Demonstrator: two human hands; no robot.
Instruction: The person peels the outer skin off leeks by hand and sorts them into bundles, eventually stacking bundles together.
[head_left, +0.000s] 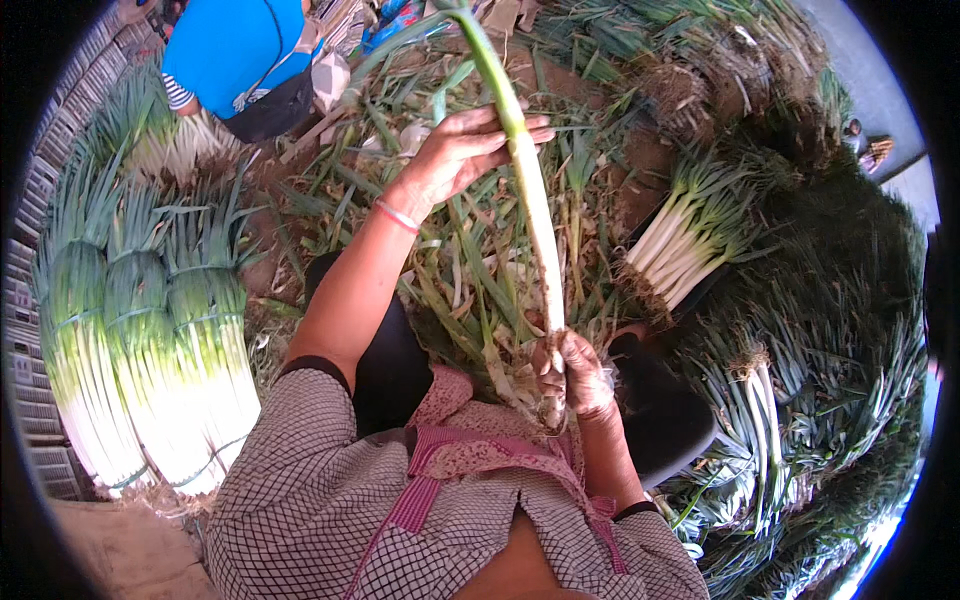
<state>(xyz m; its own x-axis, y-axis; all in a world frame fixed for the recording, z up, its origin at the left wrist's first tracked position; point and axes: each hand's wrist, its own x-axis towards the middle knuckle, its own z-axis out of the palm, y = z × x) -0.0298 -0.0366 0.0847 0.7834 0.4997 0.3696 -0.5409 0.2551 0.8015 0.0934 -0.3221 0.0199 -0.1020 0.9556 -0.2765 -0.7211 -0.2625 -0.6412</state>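
Observation:
A long leek (538, 217) slants upright in front of me, its roots low near my apron and its green part at the top. My right hand (577, 375) is closed around its white lower end, just above the roots. Higher up, my left hand (480, 146) has its fingers behind the stalk where white turns to green, with a band on the wrist. Beneath both hands lies a litter of stripped leek leaves (465, 255). To the right of the held leek rests a pile of cleaned leeks (679, 244) with roots on.
Tied leek bundles (202, 330) stand at the left, beside stacked crates (37, 375). A large heap of leeks (810, 300) fills the right side, with more leeks (720, 67) at the upper right. A person in a blue top (232, 52) is at the upper left, a hand near other leeks.

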